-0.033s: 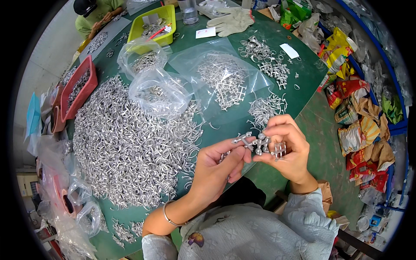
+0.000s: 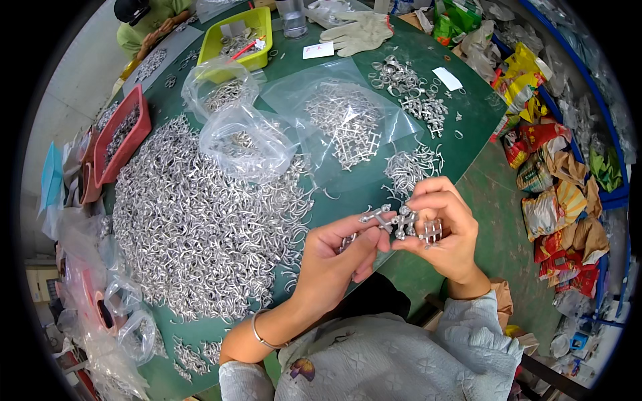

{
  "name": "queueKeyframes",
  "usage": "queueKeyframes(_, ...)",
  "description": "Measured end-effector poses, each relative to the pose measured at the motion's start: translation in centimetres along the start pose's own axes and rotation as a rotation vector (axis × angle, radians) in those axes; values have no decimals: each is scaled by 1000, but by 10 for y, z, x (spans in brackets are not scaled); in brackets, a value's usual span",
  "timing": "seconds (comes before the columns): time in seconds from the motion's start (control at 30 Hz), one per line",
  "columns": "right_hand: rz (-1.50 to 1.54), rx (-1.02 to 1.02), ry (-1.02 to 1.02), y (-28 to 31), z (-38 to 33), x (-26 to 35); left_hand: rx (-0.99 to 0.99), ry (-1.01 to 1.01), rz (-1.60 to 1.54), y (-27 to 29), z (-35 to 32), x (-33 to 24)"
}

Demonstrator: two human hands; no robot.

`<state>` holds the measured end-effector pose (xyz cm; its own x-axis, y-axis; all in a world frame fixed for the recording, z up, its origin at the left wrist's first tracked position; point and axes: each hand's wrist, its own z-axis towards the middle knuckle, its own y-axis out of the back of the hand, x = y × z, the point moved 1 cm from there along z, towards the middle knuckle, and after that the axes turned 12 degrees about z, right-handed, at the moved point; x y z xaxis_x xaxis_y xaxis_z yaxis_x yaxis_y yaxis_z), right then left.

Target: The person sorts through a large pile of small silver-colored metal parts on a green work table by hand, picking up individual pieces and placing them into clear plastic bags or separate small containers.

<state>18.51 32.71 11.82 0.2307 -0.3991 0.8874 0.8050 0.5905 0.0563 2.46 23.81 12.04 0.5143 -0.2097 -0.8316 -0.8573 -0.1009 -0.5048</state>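
Metal parts (image 2: 400, 224) between both hands, unchanged

Bare left hand (image 2: 332, 265) and bare right hand (image 2: 447, 230), no gloves. Thin silver-coloured metal bangle (image 2: 257, 332) around left wrist. Left forearm uncovered down to elbow. Pale grey-blue textured fabric top (image 2: 381, 361) with faint embossed floral pattern, crinkled surface. Long right sleeve (image 2: 476, 334) of same fabric, gathered cuff ending at wrist. Small multicoloured printed patch (image 2: 302, 368), purple and orange, on chest area of top near lower left. Dark black rounded shape (image 2: 368, 301) between forearms, above the top; nature not discernible.
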Motion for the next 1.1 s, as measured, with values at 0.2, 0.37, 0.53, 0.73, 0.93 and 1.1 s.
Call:
queueKeyframes(0.2,51,-16,-24,-1,1,-2,-6,-69,147,3,0,1)
queueKeyframes(0.37,91,-25,-18,1,0,-3,-1,-69,188,2,0,1)
queueKeyframes(0.53,91,-38,-79,-1,1,4,11,-73,161,3,0,2)
queueKeyframes(0.73,74,0,-73,-2,2,3,-26,-42,246,2,-2,1)
queueKeyframes(0.93,88,4,-68,-7,3,1,-152,-171,500,-7,-4,1)
queueKeyframes(1.1,13,7,-33,-9,2,0,-198,-315,629,-6,-2,6)
